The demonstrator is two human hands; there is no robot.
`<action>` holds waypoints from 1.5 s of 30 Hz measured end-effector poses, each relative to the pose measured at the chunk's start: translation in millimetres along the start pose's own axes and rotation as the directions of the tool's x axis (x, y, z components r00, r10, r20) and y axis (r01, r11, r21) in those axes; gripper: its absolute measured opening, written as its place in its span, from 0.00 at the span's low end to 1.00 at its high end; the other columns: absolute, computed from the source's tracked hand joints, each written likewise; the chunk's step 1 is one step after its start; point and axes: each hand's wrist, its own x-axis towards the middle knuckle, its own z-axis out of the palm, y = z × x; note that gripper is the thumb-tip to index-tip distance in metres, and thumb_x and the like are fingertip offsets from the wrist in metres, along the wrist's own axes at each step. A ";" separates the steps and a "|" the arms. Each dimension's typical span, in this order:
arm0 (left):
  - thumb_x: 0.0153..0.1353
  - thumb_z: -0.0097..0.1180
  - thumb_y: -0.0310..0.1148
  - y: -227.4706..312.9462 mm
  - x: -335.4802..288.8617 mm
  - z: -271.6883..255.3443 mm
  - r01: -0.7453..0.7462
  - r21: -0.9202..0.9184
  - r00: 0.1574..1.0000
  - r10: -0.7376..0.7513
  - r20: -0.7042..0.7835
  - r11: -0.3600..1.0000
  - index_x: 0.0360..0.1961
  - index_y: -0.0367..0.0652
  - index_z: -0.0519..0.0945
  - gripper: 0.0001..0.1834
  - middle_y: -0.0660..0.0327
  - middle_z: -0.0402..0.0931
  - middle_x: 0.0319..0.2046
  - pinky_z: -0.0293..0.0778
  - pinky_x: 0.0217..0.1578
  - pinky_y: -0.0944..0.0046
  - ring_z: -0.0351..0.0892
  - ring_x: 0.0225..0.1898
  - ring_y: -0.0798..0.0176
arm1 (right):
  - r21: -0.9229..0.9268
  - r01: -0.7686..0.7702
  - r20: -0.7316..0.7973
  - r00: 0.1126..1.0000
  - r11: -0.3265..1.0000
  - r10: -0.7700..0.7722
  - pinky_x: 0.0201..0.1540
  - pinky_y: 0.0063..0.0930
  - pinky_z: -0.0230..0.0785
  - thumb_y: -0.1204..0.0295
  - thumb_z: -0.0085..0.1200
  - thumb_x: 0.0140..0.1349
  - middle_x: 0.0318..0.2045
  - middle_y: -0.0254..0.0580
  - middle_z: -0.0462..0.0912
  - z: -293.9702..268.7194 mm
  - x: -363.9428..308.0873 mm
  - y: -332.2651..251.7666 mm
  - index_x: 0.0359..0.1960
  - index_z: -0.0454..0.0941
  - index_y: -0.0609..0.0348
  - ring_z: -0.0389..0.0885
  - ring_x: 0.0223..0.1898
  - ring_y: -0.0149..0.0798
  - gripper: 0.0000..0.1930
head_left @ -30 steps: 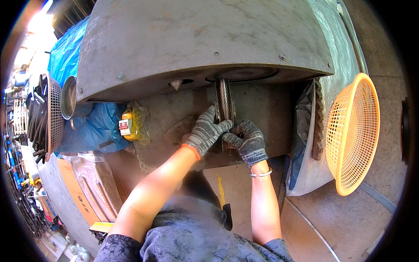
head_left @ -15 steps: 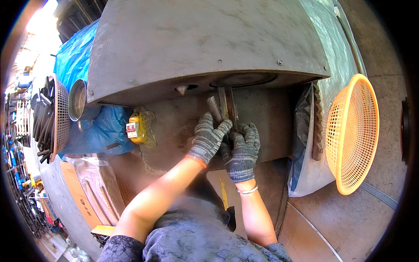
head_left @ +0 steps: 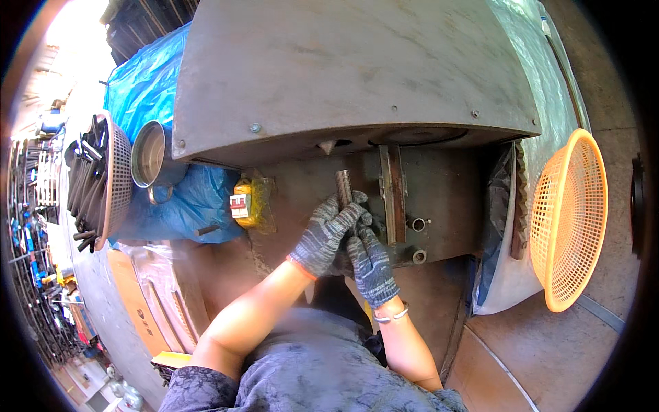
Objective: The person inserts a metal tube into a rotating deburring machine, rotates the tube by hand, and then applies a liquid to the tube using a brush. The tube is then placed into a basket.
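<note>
A short, shiny metal tube (head_left: 344,183) stands up out of my hands, its far end pointing at the machine. My left hand (head_left: 328,232), in a grey striped knit glove, is closed round the tube. My right hand (head_left: 373,266), gloved alike, has its fingers together against the left fingers at the tube's lower part, which they hide. Just right of them a steel guide rail (head_left: 393,199) runs out from under the grey metal hood (head_left: 357,69). Beside the rail, two small round metal fittings (head_left: 417,224) stick out.
A pointed metal cone (head_left: 327,145) shows under the hood. At left are a yellow-wrapped switch (head_left: 241,206), a metal mug (head_left: 152,156) and a basket (head_left: 118,182) of black rods. An orange plastic basket (head_left: 571,220) stands at right.
My hands have come away from the guide rail, leaving the rail and fittings uncovered. The tube is now more upright, left of the rail. The whole view has shifted slightly.
</note>
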 end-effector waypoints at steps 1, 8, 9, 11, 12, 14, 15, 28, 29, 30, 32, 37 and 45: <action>0.65 0.52 0.36 -0.5 1.6 -4.9 -0.013 -0.041 1.000 0.013 0.003 0.999 0.53 0.38 0.73 0.18 0.58 0.79 0.39 0.75 0.43 0.66 0.79 0.40 0.65 | -0.074 0.019 -0.017 1.000 0.997 -0.021 0.54 0.27 0.66 0.75 0.48 0.66 0.50 0.43 0.76 1.3 2.4 4.4 0.56 0.69 0.67 0.73 0.49 0.34 0.18; 0.67 0.51 0.40 4.5 16.9 -28.5 -0.054 -0.011 0.997 0.055 0.058 0.998 0.54 0.39 0.72 0.20 0.57 0.79 0.40 0.74 0.46 0.66 0.78 0.42 0.65 | -0.346 0.078 -0.018 0.996 0.935 -0.089 0.50 0.32 0.67 0.73 0.49 0.66 0.44 0.50 0.80 17.8 20.3 -5.1 0.52 0.73 0.68 0.76 0.44 0.40 0.15; 0.67 0.51 0.41 3.6 19.4 -32.6 -0.062 -0.012 0.995 0.063 0.080 0.998 0.54 0.39 0.72 0.20 0.58 0.79 0.40 0.74 0.46 0.66 0.78 0.41 0.65 | -0.316 0.053 -0.021 0.998 0.947 -0.063 0.50 0.33 0.67 0.73 0.49 0.66 0.44 0.50 0.80 19.7 21.6 -6.7 0.52 0.73 0.68 0.77 0.44 0.41 0.15; 0.67 0.51 0.41 6.3 21.0 -36.8 -0.067 0.001 0.994 0.066 0.087 0.998 0.54 0.39 0.73 0.21 0.59 0.79 0.40 0.73 0.46 0.67 0.77 0.41 0.66 | -0.403 0.104 0.008 0.994 0.909 -0.111 0.56 0.35 0.65 0.70 0.48 0.66 0.52 0.57 0.75 21.9 24.1 -8.8 0.59 0.66 0.67 0.74 0.53 0.48 0.21; 0.67 0.51 0.41 9.0 21.3 -37.6 -0.064 0.014 0.995 0.063 0.074 0.998 0.54 0.38 0.73 0.21 0.59 0.79 0.40 0.73 0.46 0.67 0.77 0.41 0.67 | -0.445 0.130 0.024 0.991 0.886 -0.133 0.59 0.37 0.64 0.69 0.47 0.67 0.56 0.61 0.72 23.1 25.4 -9.8 0.62 0.63 0.67 0.73 0.57 0.51 0.24; 0.67 0.51 0.42 13.6 24.6 -40.8 -0.064 0.038 0.994 0.060 0.086 0.997 0.54 0.38 0.74 0.21 0.60 0.79 0.40 0.73 0.46 0.68 0.76 0.41 0.68 | -0.373 0.050 -0.009 0.998 0.926 -0.057 0.53 0.36 0.68 0.69 0.47 0.66 0.52 0.60 0.75 29.8 29.5 -11.5 0.62 0.63 0.67 0.78 0.51 0.49 0.24; 0.67 0.51 0.42 16.4 28.8 -42.5 -0.067 0.051 0.992 0.061 0.111 0.996 0.54 0.38 0.74 0.21 0.61 0.79 0.41 0.72 0.46 0.68 0.76 0.41 0.68 | -0.336 0.009 -0.023 1.000 0.942 -0.018 0.51 0.35 0.70 0.70 0.47 0.66 0.50 0.60 0.77 32.8 31.5 -12.6 0.62 0.63 0.66 0.80 0.48 0.48 0.24; 0.65 0.52 0.36 23.6 6.2 1.9 -0.020 0.104 0.992 0.006 0.128 0.994 0.49 0.37 0.75 0.15 0.59 0.79 0.41 0.72 0.46 0.67 0.76 0.42 0.67 | -0.354 0.041 -0.134 0.987 0.935 -0.094 0.57 0.31 0.64 0.76 0.49 0.65 0.47 0.48 0.78 10.8 -5.8 -33.0 0.57 0.68 0.69 0.74 0.52 0.38 0.19; 0.65 0.52 0.35 14.7 15.0 13.3 -0.058 0.166 0.994 0.042 0.099 0.984 0.47 0.38 0.75 0.13 0.59 0.79 0.40 0.73 0.45 0.67 0.76 0.42 0.67 | -0.383 0.029 -0.201 0.973 0.923 -0.113 0.52 0.32 0.66 0.74 0.50 0.64 0.44 0.49 0.79 2.0 -7.4 -32.7 0.54 0.69 0.67 0.76 0.47 0.39 0.17; 0.65 0.52 0.34 4.6 22.7 24.8 -0.086 0.229 0.995 0.071 0.072 0.970 0.44 0.38 0.75 0.11 0.60 0.79 0.39 0.74 0.43 0.67 0.76 0.41 0.68 | -0.411 0.014 -0.265 0.955 0.912 -0.134 0.48 0.32 0.69 0.73 0.51 0.64 0.41 0.50 0.80 -6.7 -8.9 -33.1 0.51 0.71 0.66 0.78 0.43 0.41 0.15; 0.66 0.52 0.33 -7.4 34.5 48.0 -0.063 0.196 0.990 0.037 0.137 0.978 0.46 0.38 0.75 0.12 0.60 0.79 0.39 0.74 0.43 0.68 0.76 0.41 0.68 | -0.449 0.016 -0.356 0.914 0.893 -0.195 0.44 0.34 0.71 0.72 0.51 0.64 0.37 0.52 0.81 -27.5 -7.3 -29.8 0.46 0.74 0.66 0.80 0.38 0.43 0.12; 0.67 0.48 0.31 -22.8 64.5 72.1 0.045 -0.021 0.976 -0.039 0.214 0.999 0.48 0.36 0.72 0.12 0.57 0.79 0.37 0.74 0.43 0.66 0.77 0.40 0.64 | -0.302 -0.065 -0.364 0.930 0.951 -0.052 0.31 0.21 0.67 0.72 0.48 0.67 0.29 0.33 0.78 -67.1 11.2 -22.4 0.42 0.76 0.65 0.73 0.30 0.25 0.10; 0.67 0.50 0.33 -27.2 86.5 80.4 0.038 -0.019 0.998 -0.037 0.060 0.999 0.45 0.37 0.76 0.11 0.59 0.78 0.37 0.74 0.43 0.66 0.77 0.38 0.65 | -0.342 0.046 -0.270 0.952 0.938 -0.145 0.55 0.34 0.67 0.71 0.47 0.67 0.53 0.60 0.76 -84.7 39.8 -22.5 0.57 0.69 0.69 0.77 0.54 0.49 0.20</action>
